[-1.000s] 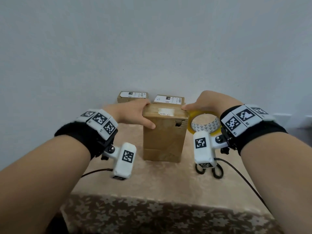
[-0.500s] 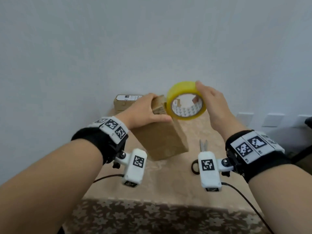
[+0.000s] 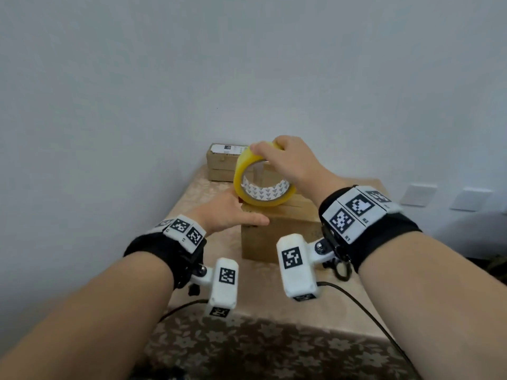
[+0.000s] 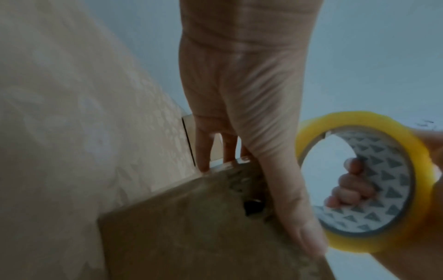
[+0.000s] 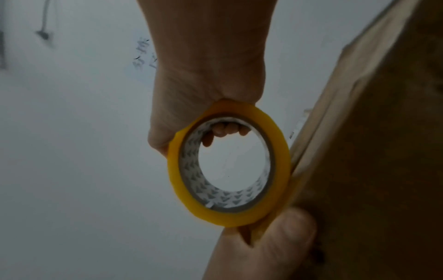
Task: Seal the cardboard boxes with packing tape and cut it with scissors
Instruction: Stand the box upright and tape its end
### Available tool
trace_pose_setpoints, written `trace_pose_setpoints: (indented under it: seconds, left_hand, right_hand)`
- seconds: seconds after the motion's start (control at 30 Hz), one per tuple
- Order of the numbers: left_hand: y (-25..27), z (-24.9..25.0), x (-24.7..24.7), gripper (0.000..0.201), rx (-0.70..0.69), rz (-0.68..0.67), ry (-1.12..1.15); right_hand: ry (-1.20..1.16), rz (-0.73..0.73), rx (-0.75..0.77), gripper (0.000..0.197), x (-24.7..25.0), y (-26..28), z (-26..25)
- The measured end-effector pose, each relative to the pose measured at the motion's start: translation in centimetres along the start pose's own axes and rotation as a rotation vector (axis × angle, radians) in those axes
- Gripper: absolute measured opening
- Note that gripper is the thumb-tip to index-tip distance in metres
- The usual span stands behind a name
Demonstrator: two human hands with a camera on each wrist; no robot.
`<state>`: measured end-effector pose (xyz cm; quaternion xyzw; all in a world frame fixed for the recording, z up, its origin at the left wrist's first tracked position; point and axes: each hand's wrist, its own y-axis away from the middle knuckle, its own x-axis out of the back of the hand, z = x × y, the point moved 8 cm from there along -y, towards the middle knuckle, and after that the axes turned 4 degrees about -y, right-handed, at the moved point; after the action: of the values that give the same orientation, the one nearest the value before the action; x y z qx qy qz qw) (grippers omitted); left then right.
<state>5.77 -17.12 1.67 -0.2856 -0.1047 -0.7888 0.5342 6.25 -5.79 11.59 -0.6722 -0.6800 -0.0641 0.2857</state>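
On the cardboard box (image 3: 277, 237), left hand (image 3: 229, 213) grip flat, right hand (image 3: 290, 160) grip holding tape roll (image 3: 262, 185).

My right hand (image 3: 292, 163) curls around what it carries, fingers (image 5: 225, 129) hooked through, thumb on the outside. My left hand (image 3: 227, 212) lies flatter, thumb (image 4: 287, 199) stretched forward, both forearms reaching ahead.

Plain pale wall (image 3: 247, 64); beige floral tablecloth (image 3: 274, 352); possibly wall sockets (image 3: 418, 194) right.
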Motion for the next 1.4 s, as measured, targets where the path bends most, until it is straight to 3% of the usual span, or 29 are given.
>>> trace_pose_setpoints:
  seconds: [0.07, 0.13, 0.2, 0.4, 0.53, 0.63, 0.7, 0.8, 0.93, 1.13, 1.27, 1.4]
  left_hand:
    - [-0.1, -1.1, 0.8, 0.066, 0.028, 0.038, -0.066]
    - [-0.3, -2.4, 1.5, 0.078, 0.098, 0.035, -0.073]
    - [-0.5, -2.8, 1.8, 0.077, 0.111, 0.007, -0.088]
    - [0.0, -2.7, 1.8, 0.081, 0.102, -0.041, -0.216]
    - [-0.2, 0.4, 1.8, 0.074, 0.024, -0.163, -0.644]
    - [-1.0, 1.6, 1.0, 0.111, 0.037, -0.288, -1.111]
    - [-1.6, 2.0, -0.8, 0.131, 0.106, -0.323, -1.263]
    - [-2.0, 2.7, -3.6, 0.123, 0.158, -0.28, -1.126]
    - [-2.6, 2.3, -2.7, 0.104, 0.098, -0.132, -0.992]
    - [-2.5, 1.8, -2.9, 0.123, 0.154, -0.175, -1.033]
    - [-2.3, 1.5, -2.7, 0.128, 0.185, -0.201, -0.995]
    - [-2.2, 1.9, -3.1, 0.125, 0.193, -0.222, -1.038]
  right_hand:
    - [0.179, 0.038, -0.001, 0.04, 1.7, -0.3, -0.5]
    - [0.521, 0.045, 0.003, 0.042, 4.6, -0.5, -0.6]
    - [0.741, -0.002, -0.006, 0.043, 6.2, -0.4, -0.1]
    - [0.801, -0.031, 0.017, 0.037, 5.0, -0.4, 0.5]
    - [0.816, -0.018, 0.027, 0.039, 5.1, -0.5, 0.6]
    - [0.844, -0.02, 0.04, 0.037, 4.5, -0.6, 0.5]
    - [0.871, -0.027, 0.055, 0.036, 3.9, -0.8, 0.3]
    - [0.872, -0.057, 0.098, 0.037, 2.9, -1.1, 0.1]
    - [0.649, -0.047, 0.033, 0.034, 4.3, -1.3, 1.1]
    - [0.525, 0.017, -0.02, 0.043, 5.2, -1.1, 1.5]
    - [0.753, -0.03, -0.032, 0.041, 7.1, -1.3, 1.5]
    - [0.903, -0.134, -0.155, 0.051, 8.4, -0.6, 5.2]
